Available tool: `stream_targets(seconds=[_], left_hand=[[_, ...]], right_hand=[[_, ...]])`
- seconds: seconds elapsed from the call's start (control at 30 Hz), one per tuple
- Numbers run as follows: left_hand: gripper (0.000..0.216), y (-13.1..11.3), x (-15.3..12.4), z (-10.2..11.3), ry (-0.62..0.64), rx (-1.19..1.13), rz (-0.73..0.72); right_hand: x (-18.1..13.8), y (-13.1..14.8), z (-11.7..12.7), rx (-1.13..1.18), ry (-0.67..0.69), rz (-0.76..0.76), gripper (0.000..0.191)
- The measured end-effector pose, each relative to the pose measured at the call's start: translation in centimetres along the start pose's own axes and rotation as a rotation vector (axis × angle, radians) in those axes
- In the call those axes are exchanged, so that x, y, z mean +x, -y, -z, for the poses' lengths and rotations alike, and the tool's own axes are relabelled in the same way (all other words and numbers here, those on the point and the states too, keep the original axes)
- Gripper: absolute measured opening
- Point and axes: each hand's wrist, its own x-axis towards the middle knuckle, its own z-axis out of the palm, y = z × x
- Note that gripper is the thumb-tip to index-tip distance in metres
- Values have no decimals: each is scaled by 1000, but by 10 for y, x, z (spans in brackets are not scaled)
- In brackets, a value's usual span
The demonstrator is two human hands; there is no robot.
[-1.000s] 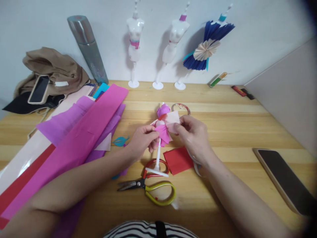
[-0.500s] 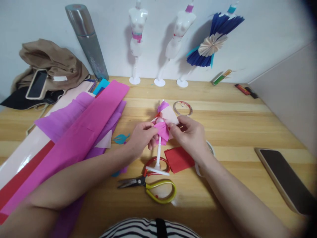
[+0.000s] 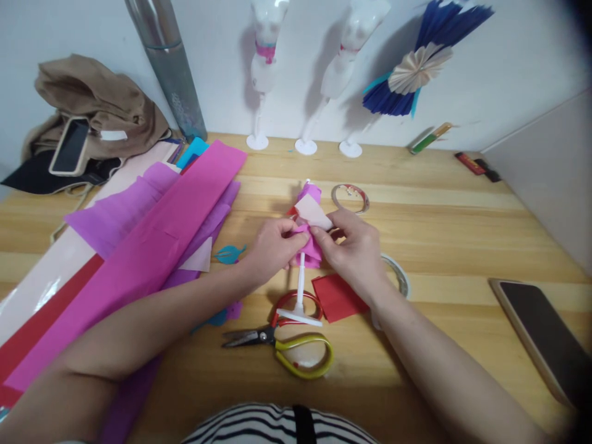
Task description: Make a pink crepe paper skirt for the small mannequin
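Observation:
A small white mannequin on a stand [image 3: 300,287] leans in front of me, dressed in pink, pale pink and red paper. My left hand [image 3: 276,245] pinches the pink paper [image 3: 313,245] low on the figure. From the other side, my right hand [image 3: 354,246] grips the same paper between thumb and fingers, close beside the pale pink piece [image 3: 313,211]. The mannequin's base lies over the red handle of the scissors [image 3: 305,357]. Just under my right hand is a folded red paper [image 3: 337,297]. My fingers partly hide the figure's middle.
Left lie long pink paper sheets [image 3: 185,228], a brown cloth [image 3: 102,105], a phone [image 3: 69,148] and a bottle [image 3: 173,80]. Mannequins [image 3: 266,68] stand along the wall, one in a blue pleated dress [image 3: 428,61]. Tape rolls [image 3: 401,274] and another phone [image 3: 536,327] are on the right.
My left fingers have closed in on the pink paper, nearer my right thumb. The pink paper looks gathered closer around the figure. The whole view has shifted slightly.

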Motion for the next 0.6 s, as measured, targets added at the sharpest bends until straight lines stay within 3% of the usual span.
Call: stream_targets(seconds=[0.2,0.6], left_hand=[[30,-1,-2,1,20,-96,37],[30,0,-4,-1,-22,-175,78]], right_hand=[[1,-2,-2,241,4,-213,24],[4,-6,-4,461,12,-303,32]])
